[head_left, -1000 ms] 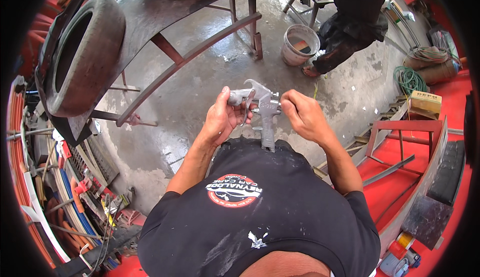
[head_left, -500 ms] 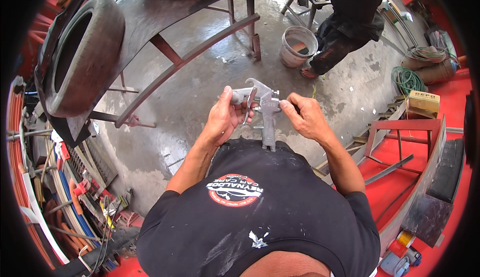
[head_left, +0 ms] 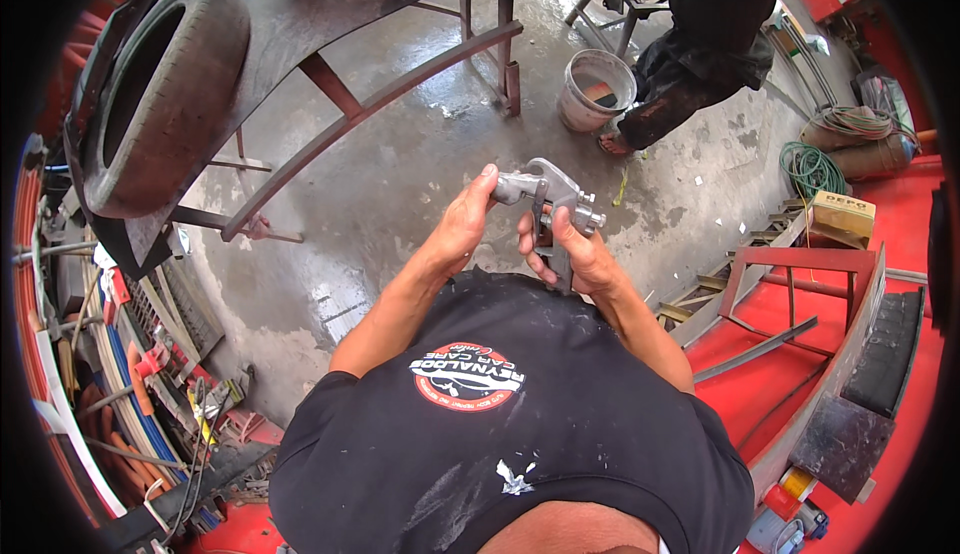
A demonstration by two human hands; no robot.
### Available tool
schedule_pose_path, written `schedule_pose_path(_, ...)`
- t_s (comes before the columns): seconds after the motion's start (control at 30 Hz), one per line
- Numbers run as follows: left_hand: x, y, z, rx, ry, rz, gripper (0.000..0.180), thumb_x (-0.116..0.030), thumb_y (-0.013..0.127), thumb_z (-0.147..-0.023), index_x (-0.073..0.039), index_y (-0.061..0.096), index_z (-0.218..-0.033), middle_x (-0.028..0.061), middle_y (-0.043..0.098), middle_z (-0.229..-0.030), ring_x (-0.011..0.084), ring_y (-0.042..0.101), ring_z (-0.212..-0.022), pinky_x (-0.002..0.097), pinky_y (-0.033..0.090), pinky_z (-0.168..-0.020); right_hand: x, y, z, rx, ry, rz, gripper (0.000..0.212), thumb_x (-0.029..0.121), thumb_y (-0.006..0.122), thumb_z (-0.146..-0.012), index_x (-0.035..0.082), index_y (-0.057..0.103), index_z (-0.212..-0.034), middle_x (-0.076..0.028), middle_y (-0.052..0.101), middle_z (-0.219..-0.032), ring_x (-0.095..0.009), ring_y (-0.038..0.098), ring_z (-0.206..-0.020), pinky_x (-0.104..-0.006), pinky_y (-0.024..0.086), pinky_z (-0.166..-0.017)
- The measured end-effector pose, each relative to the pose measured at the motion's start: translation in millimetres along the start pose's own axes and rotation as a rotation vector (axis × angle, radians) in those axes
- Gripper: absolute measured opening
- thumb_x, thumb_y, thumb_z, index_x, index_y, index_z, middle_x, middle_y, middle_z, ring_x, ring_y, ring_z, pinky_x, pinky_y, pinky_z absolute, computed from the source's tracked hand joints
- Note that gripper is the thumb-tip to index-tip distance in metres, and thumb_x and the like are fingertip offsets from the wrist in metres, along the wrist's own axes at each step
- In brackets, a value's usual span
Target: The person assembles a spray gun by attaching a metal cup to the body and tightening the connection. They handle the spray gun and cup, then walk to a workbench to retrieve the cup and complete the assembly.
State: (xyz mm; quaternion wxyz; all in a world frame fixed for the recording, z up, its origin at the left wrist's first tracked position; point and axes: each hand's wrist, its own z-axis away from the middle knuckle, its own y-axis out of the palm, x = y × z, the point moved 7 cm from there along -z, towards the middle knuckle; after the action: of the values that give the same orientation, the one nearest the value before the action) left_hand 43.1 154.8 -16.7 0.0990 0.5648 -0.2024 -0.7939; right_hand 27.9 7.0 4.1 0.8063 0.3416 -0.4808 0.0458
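A bare metal spray gun (head_left: 556, 194) is held in front of my chest, its nozzle end pointing left. My right hand (head_left: 580, 254) is wrapped round its grip, with the thumb up along the back below the adjusting knobs. Several right fingers show on the trigger side. My left hand (head_left: 462, 222) is stretched out beside the nozzle, its upper edge against or very close to the front end. Part of the left hand's fingers is hidden from this side.
A tyre (head_left: 170, 94) lies on a curved metal-legged stand at left. Ahead, a bucket (head_left: 597, 92) stands beside another person's leg (head_left: 670, 94). Hoses and rods crowd the left; a green coiled hose (head_left: 812, 169), cardboard box (head_left: 842, 219) and red-brown frame (head_left: 790, 259) are at right.
My right hand has gone from the knobs at the back to a grasp round the grip. The spray gun has tilted and shifted right; my left hand has loosened from its front.
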Motion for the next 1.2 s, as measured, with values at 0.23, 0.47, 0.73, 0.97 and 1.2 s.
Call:
schedule_pose_path(0.23,-1.0,9.5,-4.4,0.035,0.003,0.026,0.061,-0.047,0.033,-0.112,0.003,0.059,-0.136,0.0137,0.059,-0.138,0.0236,0.042,-0.140,0.0419,0.023,-0.123,-7.7,-11.0,5.4,-0.242,-0.013,0.068,0.083,0.076,0.056,-0.088,0.001,0.053,-0.124,-0.014,0.066,-0.102,-0.017,0.062,-0.061,-0.0264,0.048,-0.047)
schedule_pose_path(0.47,0.2,12.2,-11.1,0.055,0.028,-0.010,0.061,-0.049,0.035,-0.111,0.002,0.060,-0.134,0.0124,0.060,-0.133,0.0224,0.044,-0.136,0.0390,0.024,-0.122,-20.6,-22.4,7.5,-0.289,-0.045,0.038,0.084,0.074,0.061,-0.086,0.003,0.049,-0.129,-0.012,0.062,-0.099,-0.016,0.059,-0.059,-0.0276,0.047,-0.045)
schedule_pose_path(0.73,6.3,6.7,-14.1,0.038,-0.003,0.050,0.057,-0.043,0.035,-0.113,0.004,0.061,-0.130,0.0130,0.063,-0.134,0.0214,0.047,-0.136,0.0420,0.024,-0.123,-4.2,-7.4,7.4,-0.236,-0.083,0.035,0.083,0.076,0.058,-0.086,0.004,0.049,-0.127,-0.011,0.062,-0.099,-0.016,0.059,-0.060,-0.0276,0.047,-0.045)
schedule_pose_path(0.97,5.9,4.9,-13.2,0.029,0.005,0.062,0.049,-0.041,0.037,-0.113,0.000,0.061,-0.124,0.0095,0.063,-0.126,0.0200,0.050,-0.130,0.0426,0.026,-0.122,-18.0,-16.9,9.0,-0.312,-0.021,0.046,0.086,0.078,0.058,-0.084,0.004,0.048,-0.127,-0.012,0.063,-0.097,-0.016,0.059,-0.060,-0.0280,0.048,-0.045)
schedule_pose_path(1.2,4.2,3.9,-10.4,0.024,0.003,0.092,0.052,-0.041,0.034,-0.113,0.002,0.062,-0.126,0.0120,0.063,-0.130,0.0197,0.049,-0.132,0.0422,0.026,-0.123,-7.9,-6.7,6.7,-0.272,-0.047,0.073,0.082,0.079,0.058,-0.083,0.004,0.054,-0.117,-0.011,0.062,-0.093,-0.015,0.058,-0.057,-0.0274,0.048,-0.046)
